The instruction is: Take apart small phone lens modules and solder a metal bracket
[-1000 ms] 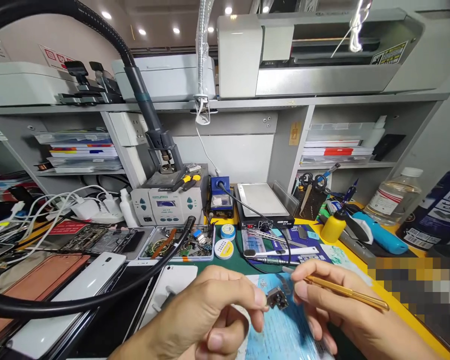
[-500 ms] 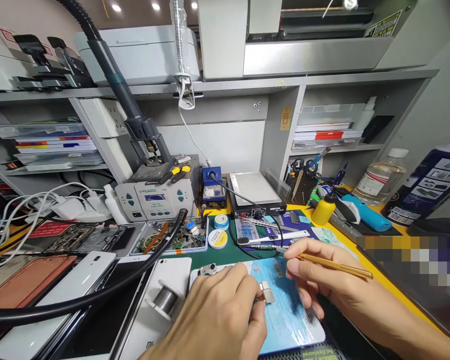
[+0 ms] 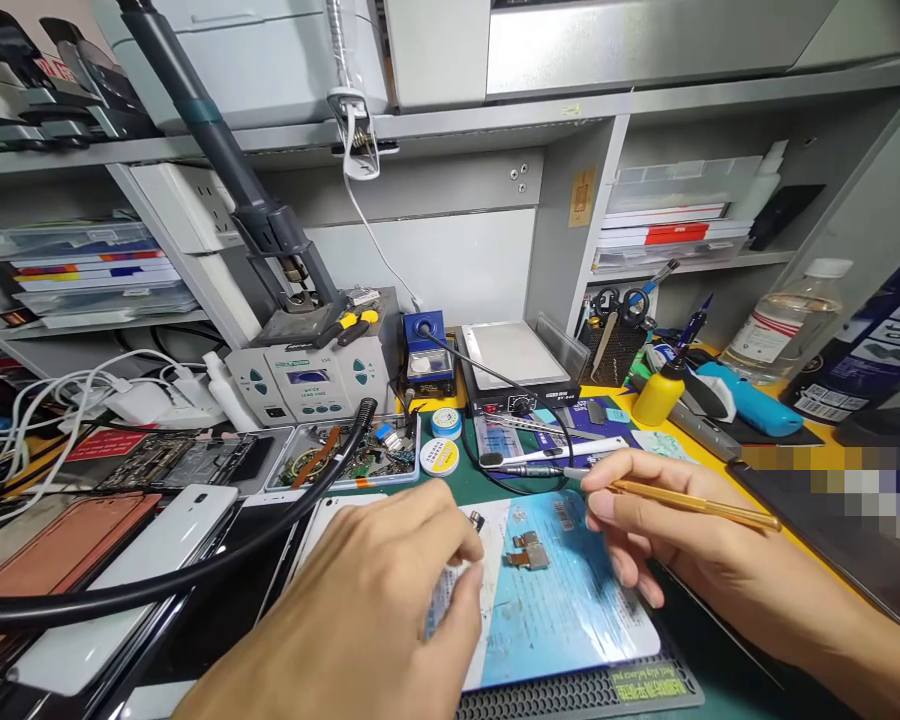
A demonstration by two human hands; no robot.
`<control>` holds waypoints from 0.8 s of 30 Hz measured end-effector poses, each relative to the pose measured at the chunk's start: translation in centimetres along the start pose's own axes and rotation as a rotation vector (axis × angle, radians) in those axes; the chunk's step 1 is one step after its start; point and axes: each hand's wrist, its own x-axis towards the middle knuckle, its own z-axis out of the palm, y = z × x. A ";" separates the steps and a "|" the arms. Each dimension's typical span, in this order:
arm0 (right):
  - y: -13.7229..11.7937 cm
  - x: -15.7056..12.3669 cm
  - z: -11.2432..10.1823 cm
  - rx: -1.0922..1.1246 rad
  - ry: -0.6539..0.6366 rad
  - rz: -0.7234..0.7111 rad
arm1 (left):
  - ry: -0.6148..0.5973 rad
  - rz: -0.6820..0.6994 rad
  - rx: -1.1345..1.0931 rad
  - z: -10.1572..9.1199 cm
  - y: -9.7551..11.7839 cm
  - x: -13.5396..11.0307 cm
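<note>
My left hand (image 3: pixel 390 590) hovers over the left side of a blue and white card (image 3: pixel 562 610), fingers curled, with a gap between thumb and forefinger. Beside its fingertips is a small dark part (image 3: pixel 476 521), partly hidden by the hand; whether they touch is unclear. Two joined small camera modules (image 3: pixel 532 556) with brown flex connectors lie on the card, apart from both hands. At the card's upper right, my right hand (image 3: pixel 645 510) grips a slim gold-handled tool (image 3: pixel 705 505), its grey tip pointing left. That tip's exact form is too small to make out.
A soldering iron (image 3: pixel 529 470) and a white brush (image 3: pixel 592 450) lie behind the card. Phones (image 3: pixel 120 590) and a thick black hose (image 3: pixel 195 575) occupy the left. A parts tray (image 3: pixel 360 455), rework station (image 3: pixel 315 375) and hot plate (image 3: pixel 521 355) stand further back.
My left hand has let go of the camera modules and moved left, uncovering them. The right hand keeps its hold on the gold-handled tool. The whole view has tilted down slightly.
</note>
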 end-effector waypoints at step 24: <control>-0.6 -0.1 0.8 -0.048 0.128 0.036 | -0.117 0.149 0.301 0.6 -1.8 -1.8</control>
